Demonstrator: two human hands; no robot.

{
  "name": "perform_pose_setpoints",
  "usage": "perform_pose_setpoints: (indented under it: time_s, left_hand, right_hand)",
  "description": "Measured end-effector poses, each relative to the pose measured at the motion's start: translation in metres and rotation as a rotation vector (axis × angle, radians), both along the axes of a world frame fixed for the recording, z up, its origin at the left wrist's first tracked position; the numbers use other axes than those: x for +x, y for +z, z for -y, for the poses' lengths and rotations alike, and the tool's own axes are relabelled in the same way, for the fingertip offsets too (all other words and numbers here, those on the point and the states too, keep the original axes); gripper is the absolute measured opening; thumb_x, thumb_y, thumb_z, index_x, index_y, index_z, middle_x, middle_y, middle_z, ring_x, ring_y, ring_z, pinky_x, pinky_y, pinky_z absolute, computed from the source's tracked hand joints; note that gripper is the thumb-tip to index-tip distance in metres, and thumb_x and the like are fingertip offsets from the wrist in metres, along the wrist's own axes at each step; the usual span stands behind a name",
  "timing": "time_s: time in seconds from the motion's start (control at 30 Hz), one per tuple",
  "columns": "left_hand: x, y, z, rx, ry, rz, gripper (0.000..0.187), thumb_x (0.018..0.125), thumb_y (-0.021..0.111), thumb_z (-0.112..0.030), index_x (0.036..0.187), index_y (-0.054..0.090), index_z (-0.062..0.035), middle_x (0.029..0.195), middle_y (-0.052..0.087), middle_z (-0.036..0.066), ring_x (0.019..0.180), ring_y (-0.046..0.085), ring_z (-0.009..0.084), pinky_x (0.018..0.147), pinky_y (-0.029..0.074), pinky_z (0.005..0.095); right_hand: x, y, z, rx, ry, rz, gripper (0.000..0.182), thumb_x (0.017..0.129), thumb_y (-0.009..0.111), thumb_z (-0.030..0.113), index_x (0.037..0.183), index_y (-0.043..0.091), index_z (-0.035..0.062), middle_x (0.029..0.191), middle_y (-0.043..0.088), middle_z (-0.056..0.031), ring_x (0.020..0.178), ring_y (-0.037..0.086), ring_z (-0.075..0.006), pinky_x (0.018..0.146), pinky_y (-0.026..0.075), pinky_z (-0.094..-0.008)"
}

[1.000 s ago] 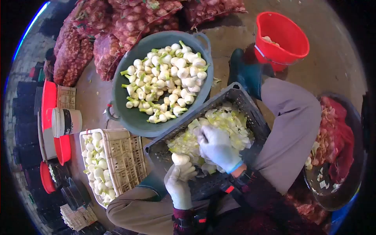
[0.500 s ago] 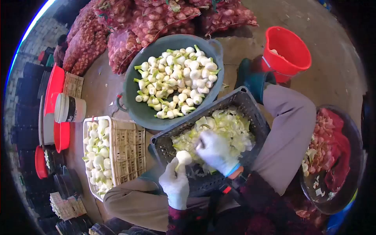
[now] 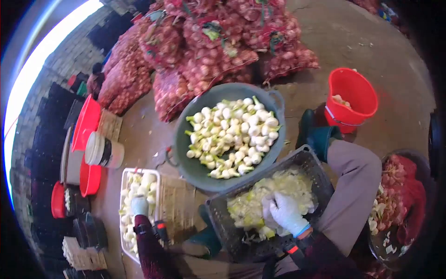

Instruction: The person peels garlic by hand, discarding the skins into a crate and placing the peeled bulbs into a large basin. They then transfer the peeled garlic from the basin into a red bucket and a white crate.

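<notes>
My left hand, in a pale glove, is over the white bulbs in the white crate at the left; its fingers are hard to make out. My right hand, also gloved, is closed above the loose peelings in the black crate. What it holds is too blurred to name. Behind the black crate stands a round green tub holding many white bulbs with green stems.
Mesh sacks of reddish bulbs are piled at the back. A red bucket stands back right, beside my boot. A dark basin with red netting lies right. Red tubs and a white bucket are at the left.
My left hand has moved left from the black crate to the white crate, and the bulb is no longer seen in it. My right hand remains over the peelings. The view has shifted.
</notes>
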State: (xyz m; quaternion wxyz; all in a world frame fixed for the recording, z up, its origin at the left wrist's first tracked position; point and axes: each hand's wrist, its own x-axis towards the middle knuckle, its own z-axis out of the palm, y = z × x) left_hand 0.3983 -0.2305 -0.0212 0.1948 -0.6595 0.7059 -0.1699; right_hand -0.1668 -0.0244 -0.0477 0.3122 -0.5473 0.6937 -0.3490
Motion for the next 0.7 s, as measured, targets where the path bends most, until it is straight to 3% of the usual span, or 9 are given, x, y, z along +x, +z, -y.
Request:
perform_pose_setpoints:
  time_s: [0.07, 0.13, 0.2, 0.27, 0.4, 0.5, 0.6, 0.67, 0.7]
  left_hand:
    - [-0.075, 0.043, 0.007, -0.319, 0.388, -0.383, 0.032, 0.083, 0.054, -0.022, 0.106, 0.069, -0.0054, 0.087, 0.068, 0.023, 0.080, 0.066, 0.0373, 0.077, 0.052, 0.0440]
    - [-0.136, 0.066, 0.036, -0.496, 0.021, -0.681, 0.031, 0.083, 0.059, -0.022, 0.106, 0.068, -0.0023, 0.090, 0.068, 0.021, 0.082, 0.066, 0.0322, 0.078, 0.052, 0.0404]
    - [-0.217, 0.074, 0.070, -0.132, 0.006, -1.166, 0.033, 0.081, 0.064, -0.018, 0.109, 0.067, -0.0003, 0.093, 0.069, 0.018, 0.085, 0.066, 0.0254, 0.080, 0.051, 0.0352]
    - [-0.307, 0.056, 0.090, 0.174, 0.204, -1.313, 0.031, 0.080, 0.065, -0.012, 0.108, 0.066, 0.0010, 0.090, 0.069, 0.013, 0.086, 0.065, 0.0204, 0.081, 0.050, 0.0307]
    - [-0.403, -0.049, 0.156, 0.263, -0.099, -0.979, 0.035, 0.077, 0.063, -0.011, 0.111, 0.065, -0.0018, 0.106, 0.066, 0.021, 0.097, 0.064, 0.0324, 0.087, 0.050, 0.0396]
    - [-0.459, -0.078, 0.205, -0.008, -0.400, -0.778, 0.057, 0.075, 0.065, -0.015, 0.129, 0.052, -0.0064, 0.133, 0.049, 0.024, 0.113, 0.054, 0.0417, 0.094, 0.045, 0.0467]
    - [-0.478, -0.107, 0.243, 0.005, -0.385, -0.914, 0.052, 0.076, 0.064, -0.017, 0.127, 0.054, -0.0083, 0.127, 0.053, 0.023, 0.112, 0.052, 0.0427, 0.094, 0.044, 0.0499]
    - [-0.473, -0.110, 0.236, 0.203, -0.420, -0.636, 0.051, 0.077, 0.063, -0.017, 0.126, 0.055, -0.0091, 0.122, 0.055, 0.023, 0.109, 0.052, 0.0430, 0.094, 0.044, 0.0501]
    - [-0.464, -0.123, 0.226, 0.097, -0.531, -0.731, 0.049, 0.077, 0.061, -0.015, 0.125, 0.056, -0.0079, 0.115, 0.058, 0.023, 0.105, 0.053, 0.0423, 0.091, 0.046, 0.0502]
  right_hand:
    - [-0.001, 0.006, 0.006, 0.090, 0.004, -0.020, 0.021, 0.090, 0.055, 0.024, 0.096, 0.059, 0.0041, 0.072, 0.063, -0.0212, 0.069, 0.062, -0.0404, 0.061, 0.047, -0.0508]
    - [0.001, 0.011, 0.012, 0.162, 0.021, 0.017, 0.026, 0.094, 0.052, 0.028, 0.099, 0.057, 0.0030, 0.071, 0.061, -0.0232, 0.067, 0.061, -0.0421, 0.059, 0.047, -0.0510]
    - [0.007, -0.004, 0.015, 0.162, 0.130, 0.059, 0.027, 0.093, 0.052, 0.029, 0.102, 0.055, 0.0030, 0.073, 0.062, -0.0236, 0.067, 0.061, -0.0428, 0.059, 0.047, -0.0502]
    - [0.008, -0.005, 0.018, 0.166, 0.130, 0.127, 0.026, 0.092, 0.054, 0.028, 0.103, 0.054, 0.0041, 0.074, 0.062, -0.0232, 0.068, 0.061, -0.0430, 0.060, 0.048, -0.0488]
    - [0.005, -0.022, 0.007, 0.041, 0.073, 0.050, 0.023, 0.095, 0.051, 0.014, 0.110, 0.059, -0.0009, 0.076, 0.061, -0.0172, 0.068, 0.061, -0.0321, 0.060, 0.046, -0.0384]
    - [-0.006, -0.013, 0.023, 0.240, 0.070, 0.223, 0.025, 0.096, 0.049, 0.018, 0.111, 0.057, 0.0000, 0.077, 0.060, -0.0204, 0.068, 0.060, -0.0377, 0.059, 0.046, -0.0439]
    - [-0.009, -0.009, 0.035, 0.282, 0.055, 0.246, 0.024, 0.096, 0.050, 0.021, 0.108, 0.058, 0.0011, 0.072, 0.059, -0.0191, 0.062, 0.058, -0.0378, 0.055, 0.044, -0.0439]
    - [-0.011, -0.017, 0.034, 0.272, 0.052, 0.256, 0.024, 0.096, 0.051, 0.022, 0.106, 0.059, 0.0017, 0.069, 0.059, -0.0184, 0.058, 0.057, -0.0379, 0.052, 0.043, -0.0439]
    - [-0.010, -0.020, 0.033, 0.231, 0.048, 0.202, 0.024, 0.095, 0.052, 0.022, 0.105, 0.059, 0.0017, 0.067, 0.058, -0.0181, 0.056, 0.056, -0.0380, 0.050, 0.043, -0.0438]
